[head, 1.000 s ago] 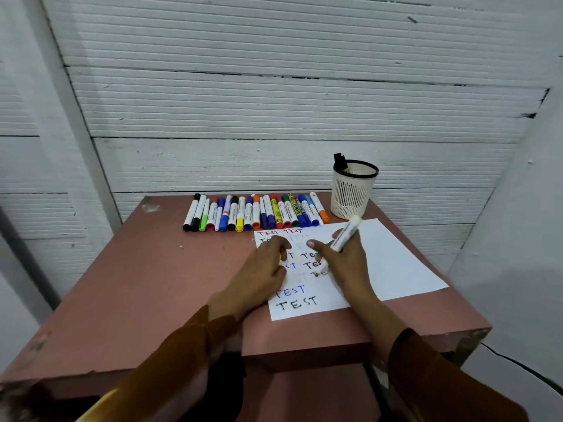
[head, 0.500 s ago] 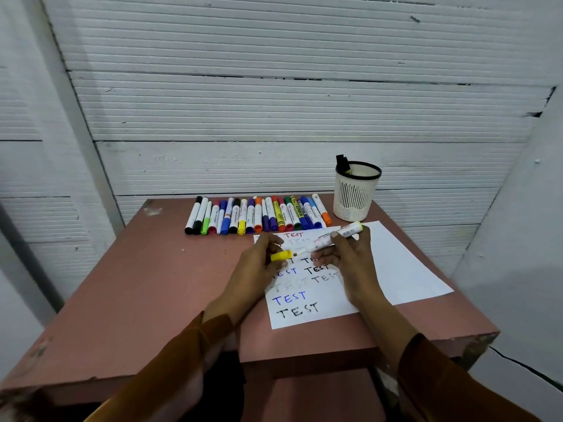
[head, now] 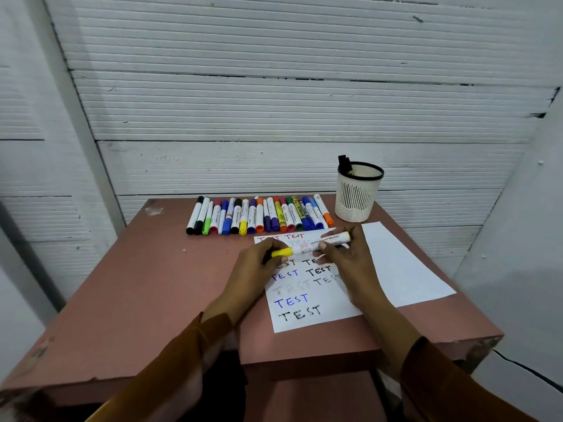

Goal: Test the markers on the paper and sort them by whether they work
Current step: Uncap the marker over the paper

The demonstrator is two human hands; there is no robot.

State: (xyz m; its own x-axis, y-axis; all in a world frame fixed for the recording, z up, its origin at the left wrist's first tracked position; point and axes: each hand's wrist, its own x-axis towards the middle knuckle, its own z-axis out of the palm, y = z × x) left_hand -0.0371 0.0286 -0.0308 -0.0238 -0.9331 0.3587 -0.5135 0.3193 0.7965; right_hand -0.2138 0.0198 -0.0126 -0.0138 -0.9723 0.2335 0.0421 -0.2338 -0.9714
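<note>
Head view: over the test-marked paper [head: 405, 269], the left hand [head: 256, 269] pinches a yellow cap [head: 281, 253] while the right hand [head: 350, 257] grips the white marker [head: 323, 243] barrel, apparently capping it for sorting. Smooth plastic markers [head: 259, 216] line the worn table [head: 137, 284] beside a slotted cup [head: 357, 193].
</note>
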